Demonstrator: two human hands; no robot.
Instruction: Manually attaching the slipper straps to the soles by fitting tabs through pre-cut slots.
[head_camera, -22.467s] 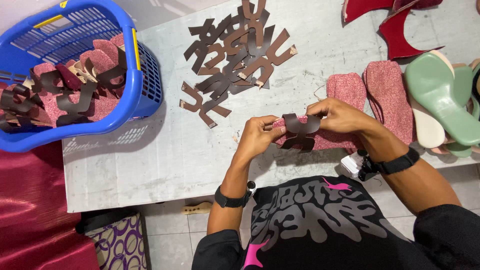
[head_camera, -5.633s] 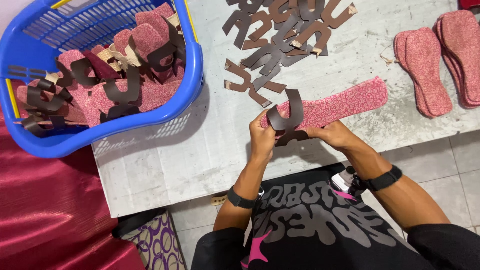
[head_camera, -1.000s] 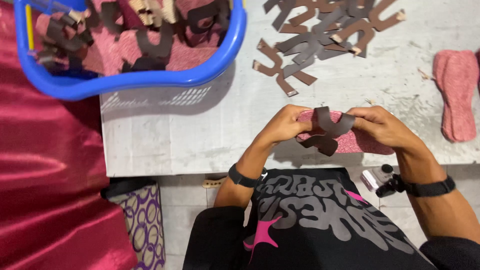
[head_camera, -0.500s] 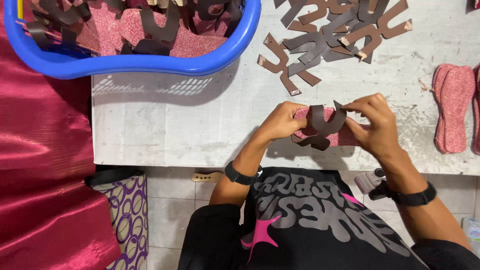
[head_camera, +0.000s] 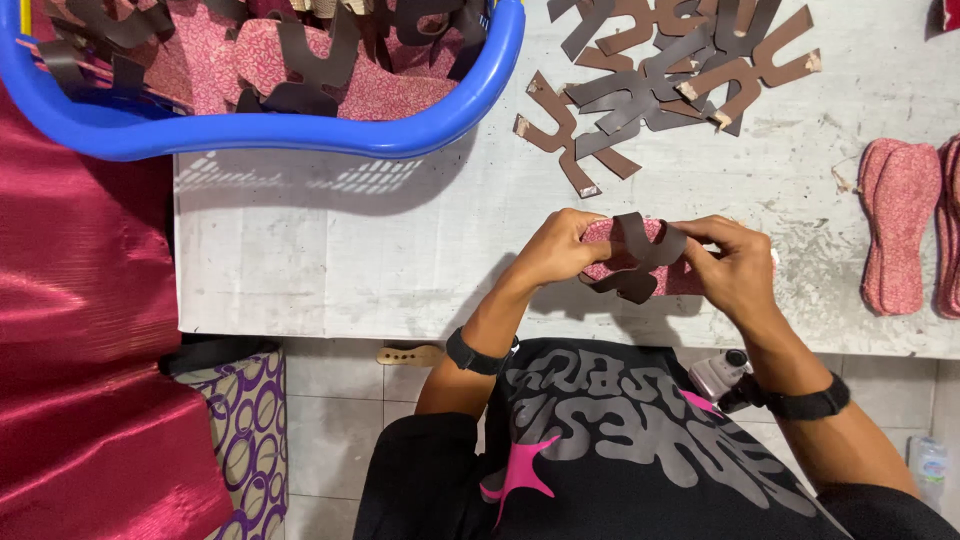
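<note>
Head view shows first a grey tiled floor (head_camera: 330, 420) close to the person, with red shiny cloth (head_camera: 80, 330) at 9 o'clock. Next comes the worn white table (head_camera: 350, 260). Above its near edge, the left hand (head_camera: 560, 250) and right hand (head_camera: 735, 265) both pinch a dark brown strap piece (head_camera: 640, 255) against a pink sole (head_camera: 625, 240). Loose brown straps (head_camera: 660, 80) lie at 12 o'clock, a blue basket (head_camera: 300, 130) at 11 o'clock, more pink soles (head_camera: 900, 235) at 3 o'clock.
</note>
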